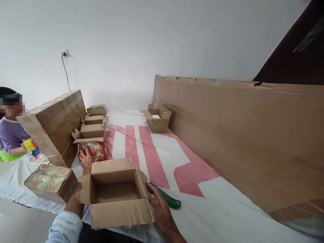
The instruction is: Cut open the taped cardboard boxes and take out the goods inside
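An empty open cardboard box (115, 192) sits right in front of me on a white sheet with pink stripes. My right hand (158, 202) rests against the box's right side, its fingers closed on the side flap. My left hand (86, 160) reaches past the box's far left corner and lies on a red and clear food packet (94, 149) that sticks out of a small open box. Its fingers curl over the packet's near edge.
A row of small open boxes (93, 125) runs back along a stack of taped cartons (57, 125). A box of wrapped packets (50, 182) lies at left. A green tool (168, 199) lies by my right hand. Large cardboard sheets (240, 135) lean at right. A person sits far left.
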`<state>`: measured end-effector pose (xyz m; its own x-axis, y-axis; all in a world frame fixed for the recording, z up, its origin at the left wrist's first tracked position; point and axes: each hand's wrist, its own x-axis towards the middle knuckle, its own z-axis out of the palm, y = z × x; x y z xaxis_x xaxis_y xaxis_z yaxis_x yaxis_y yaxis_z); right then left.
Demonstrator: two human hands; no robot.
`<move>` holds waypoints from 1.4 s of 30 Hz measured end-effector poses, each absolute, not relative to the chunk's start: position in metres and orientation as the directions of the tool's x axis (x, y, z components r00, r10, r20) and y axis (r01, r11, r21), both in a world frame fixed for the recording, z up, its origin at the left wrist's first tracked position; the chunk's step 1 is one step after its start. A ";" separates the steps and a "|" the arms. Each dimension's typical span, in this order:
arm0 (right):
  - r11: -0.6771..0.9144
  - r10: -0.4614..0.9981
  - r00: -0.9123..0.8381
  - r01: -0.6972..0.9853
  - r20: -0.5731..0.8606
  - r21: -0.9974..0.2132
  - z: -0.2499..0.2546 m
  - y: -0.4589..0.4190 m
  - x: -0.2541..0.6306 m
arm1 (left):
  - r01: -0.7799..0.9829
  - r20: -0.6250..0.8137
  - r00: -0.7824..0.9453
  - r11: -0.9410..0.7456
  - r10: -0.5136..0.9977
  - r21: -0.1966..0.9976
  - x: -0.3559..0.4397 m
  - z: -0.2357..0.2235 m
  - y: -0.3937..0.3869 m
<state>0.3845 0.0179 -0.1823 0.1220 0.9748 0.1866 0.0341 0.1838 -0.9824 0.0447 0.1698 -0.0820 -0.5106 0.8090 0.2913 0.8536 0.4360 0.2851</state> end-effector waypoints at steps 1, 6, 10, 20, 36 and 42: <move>0.183 0.976 0.114 0.030 0.185 -0.983 -0.186 0.018 0.384 | 0.847 0.288 -0.520 0.444 0.804 0.293 0.043 -0.083 0.174; 0.186 0.979 0.081 0.052 0.189 -0.981 -0.194 0.019 0.387 | 0.841 0.303 -0.529 0.442 0.793 0.313 0.031 -0.088 0.187; 0.205 0.976 0.071 0.043 0.207 -0.978 -0.198 0.019 0.389 | 0.850 0.324 -0.514 0.419 0.795 0.320 0.028 -0.091 0.195; 0.253 0.966 0.036 0.056 0.255 -0.966 -0.197 0.019 0.389 | 0.869 0.369 -0.476 0.363 0.798 0.336 0.029 -0.085 0.231; 0.264 0.963 0.052 0.043 0.266 -0.964 -0.181 0.021 0.383 | 0.850 0.329 -0.481 0.342 0.812 0.400 0.031 -0.061 0.245; 0.313 0.946 0.081 0.029 0.315 -0.949 -0.180 0.025 0.379 | 0.865 0.383 -0.400 0.205 0.833 0.458 0.021 -0.043 0.226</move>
